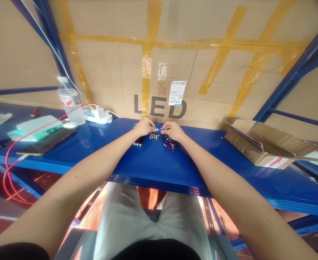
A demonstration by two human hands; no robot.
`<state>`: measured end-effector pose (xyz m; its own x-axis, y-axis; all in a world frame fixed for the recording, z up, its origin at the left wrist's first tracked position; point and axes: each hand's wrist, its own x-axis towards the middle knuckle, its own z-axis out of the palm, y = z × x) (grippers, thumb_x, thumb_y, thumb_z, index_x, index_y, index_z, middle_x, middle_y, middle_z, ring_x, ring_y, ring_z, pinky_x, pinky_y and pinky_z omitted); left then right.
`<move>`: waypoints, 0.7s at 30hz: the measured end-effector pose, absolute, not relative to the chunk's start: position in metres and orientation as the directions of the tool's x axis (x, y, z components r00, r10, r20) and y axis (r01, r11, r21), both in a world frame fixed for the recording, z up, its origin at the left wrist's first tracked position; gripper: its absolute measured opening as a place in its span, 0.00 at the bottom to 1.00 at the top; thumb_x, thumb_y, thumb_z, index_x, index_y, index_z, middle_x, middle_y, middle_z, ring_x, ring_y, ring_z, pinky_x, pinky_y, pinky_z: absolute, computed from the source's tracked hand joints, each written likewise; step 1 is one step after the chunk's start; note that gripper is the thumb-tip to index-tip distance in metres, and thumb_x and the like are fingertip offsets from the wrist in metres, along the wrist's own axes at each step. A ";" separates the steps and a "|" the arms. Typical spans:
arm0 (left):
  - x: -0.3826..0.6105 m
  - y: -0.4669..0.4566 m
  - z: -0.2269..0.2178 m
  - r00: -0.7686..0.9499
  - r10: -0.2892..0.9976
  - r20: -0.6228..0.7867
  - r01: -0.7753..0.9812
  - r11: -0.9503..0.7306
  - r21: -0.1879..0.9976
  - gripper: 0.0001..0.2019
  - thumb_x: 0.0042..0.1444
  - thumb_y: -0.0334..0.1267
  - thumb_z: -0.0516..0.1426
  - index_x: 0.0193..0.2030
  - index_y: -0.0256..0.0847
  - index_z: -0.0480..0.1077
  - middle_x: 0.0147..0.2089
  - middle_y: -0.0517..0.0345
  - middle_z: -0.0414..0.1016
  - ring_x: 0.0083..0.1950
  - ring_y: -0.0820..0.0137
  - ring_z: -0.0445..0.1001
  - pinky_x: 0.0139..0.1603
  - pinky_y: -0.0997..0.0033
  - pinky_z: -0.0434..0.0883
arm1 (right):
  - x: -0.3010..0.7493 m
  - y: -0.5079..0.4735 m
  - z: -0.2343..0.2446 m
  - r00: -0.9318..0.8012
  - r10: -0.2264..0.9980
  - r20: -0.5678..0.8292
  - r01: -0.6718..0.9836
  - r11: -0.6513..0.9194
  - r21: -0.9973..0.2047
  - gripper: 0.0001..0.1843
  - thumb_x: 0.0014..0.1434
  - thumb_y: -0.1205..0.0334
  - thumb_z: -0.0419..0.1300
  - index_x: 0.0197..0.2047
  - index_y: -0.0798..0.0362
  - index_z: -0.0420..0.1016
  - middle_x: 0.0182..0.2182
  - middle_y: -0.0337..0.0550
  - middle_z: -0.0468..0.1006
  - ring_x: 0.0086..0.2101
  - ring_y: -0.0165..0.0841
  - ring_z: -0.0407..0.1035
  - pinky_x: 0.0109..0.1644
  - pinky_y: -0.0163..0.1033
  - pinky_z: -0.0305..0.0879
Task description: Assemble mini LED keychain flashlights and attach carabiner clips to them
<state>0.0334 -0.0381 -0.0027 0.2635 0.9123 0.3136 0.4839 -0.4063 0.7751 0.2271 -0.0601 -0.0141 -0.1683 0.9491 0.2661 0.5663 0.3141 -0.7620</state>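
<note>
At the far side of the blue tabletop (159, 162), my left hand (145, 127) pinches the silvery left end of a small slim blue-and-silver piece (158, 129). The blue right end of that piece is pinched by my right hand (173, 130); its exact kind is too small to make out. Below and between the hands lies a small pile of shiny metal parts (154, 136). Dark slim tubes with silvery ends (138, 141) lie under my left wrist, partly hidden. Several small purple-pink and dark pieces (170, 145) lie beneath my right hand.
A large taped cardboard sheet (107, 72) stands behind the table. On the right is an open cardboard box (269, 146). On the left are a plastic bottle (71, 103), a power strip (97, 115), a tissue pack (38, 128), a dark tablet-like slab (47, 141) and a red cable (9, 151).
</note>
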 end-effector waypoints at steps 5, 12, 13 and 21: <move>0.036 -0.033 -0.006 0.276 0.906 0.321 0.489 -0.420 0.765 0.10 0.37 0.26 0.70 0.30 0.41 0.83 0.29 0.55 0.80 0.31 0.65 0.74 0.39 0.64 0.71 | 0.232 -0.057 -0.016 -0.173 0.950 0.260 0.567 0.312 -0.762 0.07 0.52 0.69 0.68 0.33 0.54 0.74 0.32 0.42 0.83 0.32 0.32 0.75 0.38 0.36 0.67; 0.033 -0.032 -0.005 0.396 0.870 0.295 0.557 -0.483 0.676 0.05 0.42 0.28 0.68 0.27 0.42 0.83 0.33 0.53 0.83 0.36 0.63 0.77 0.45 0.63 0.73 | 0.230 -0.061 -0.013 -0.166 0.952 0.256 0.613 0.303 -0.730 0.05 0.53 0.69 0.68 0.34 0.54 0.78 0.33 0.41 0.82 0.32 0.30 0.73 0.42 0.36 0.67; 0.032 -0.032 -0.005 0.397 0.870 0.292 0.563 -0.482 0.671 0.06 0.43 0.27 0.68 0.28 0.42 0.83 0.33 0.53 0.83 0.36 0.63 0.78 0.45 0.63 0.73 | 0.230 -0.061 -0.012 -0.169 0.951 0.260 0.610 0.308 -0.730 0.04 0.53 0.68 0.68 0.34 0.54 0.78 0.32 0.41 0.82 0.31 0.30 0.72 0.42 0.36 0.67; 0.027 -0.034 -0.002 0.448 0.861 0.242 0.621 -0.494 0.609 0.09 0.49 0.28 0.62 0.35 0.40 0.84 0.38 0.54 0.84 0.41 0.63 0.79 0.51 0.64 0.74 | 0.230 -0.063 -0.007 -0.168 0.913 0.372 0.616 0.392 -0.684 0.07 0.55 0.63 0.66 0.37 0.53 0.83 0.26 0.36 0.75 0.28 0.29 0.66 0.36 0.36 0.62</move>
